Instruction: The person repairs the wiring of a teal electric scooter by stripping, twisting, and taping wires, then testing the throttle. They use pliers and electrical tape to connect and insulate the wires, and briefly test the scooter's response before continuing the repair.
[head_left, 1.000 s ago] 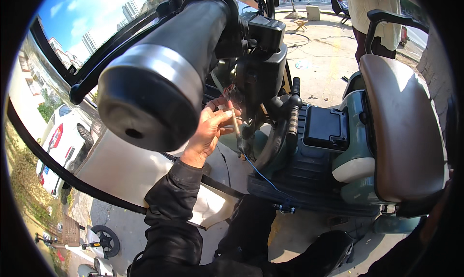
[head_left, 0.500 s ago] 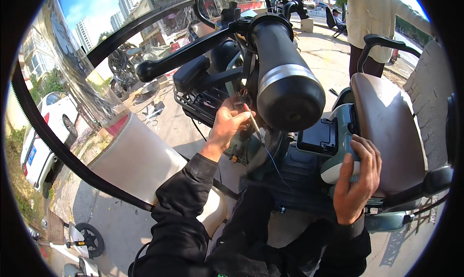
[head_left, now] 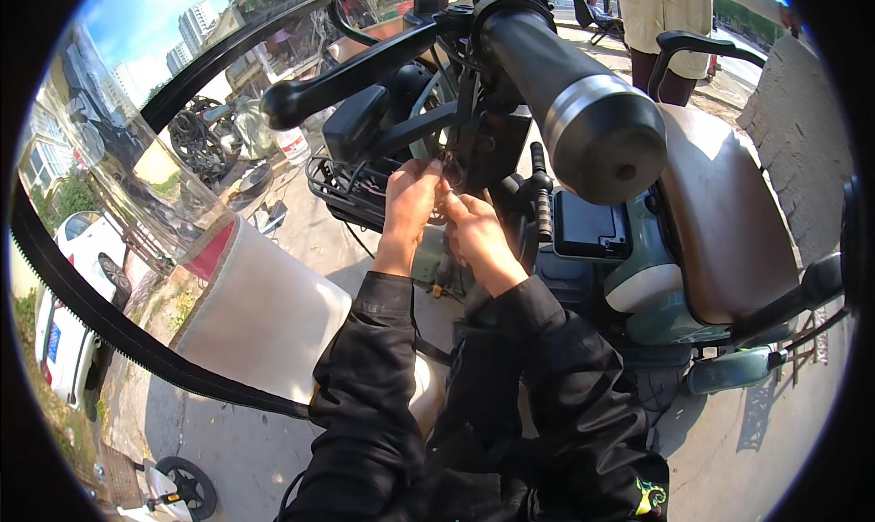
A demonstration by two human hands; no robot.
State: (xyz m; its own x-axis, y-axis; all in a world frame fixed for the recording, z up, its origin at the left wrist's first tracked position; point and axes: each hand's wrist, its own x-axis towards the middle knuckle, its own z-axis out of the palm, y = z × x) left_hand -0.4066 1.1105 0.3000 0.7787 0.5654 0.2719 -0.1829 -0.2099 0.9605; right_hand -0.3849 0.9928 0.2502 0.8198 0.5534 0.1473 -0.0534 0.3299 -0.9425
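My left hand [head_left: 410, 207] and my right hand [head_left: 478, 239] meet below the handlebar of a three-wheeled scooter, fingertips almost touching. Both are closed in a pinch at a bunch of thin wires [head_left: 450, 160] by the steering column. What lies between the fingertips is too small and covered to make out. Above and right of them juts the black handlebar grip [head_left: 565, 84] with its silver ring. A black brake lever [head_left: 355, 75] reaches out to the left.
A brown padded seat [head_left: 729, 212] with an armrest stands at right, beside a black tray-like box [head_left: 591, 223]. A zippered clear rain cover [head_left: 137, 340] curves along the left. A person in a cream top [head_left: 665, 16] stands beyond. A white car [head_left: 77, 303] is parked at far left.
My right hand has left the seat's side and come over to join my left at the wires. The pen-like probe with a blue lead, earlier in my left hand, is no longer distinguishable. The view has shifted.
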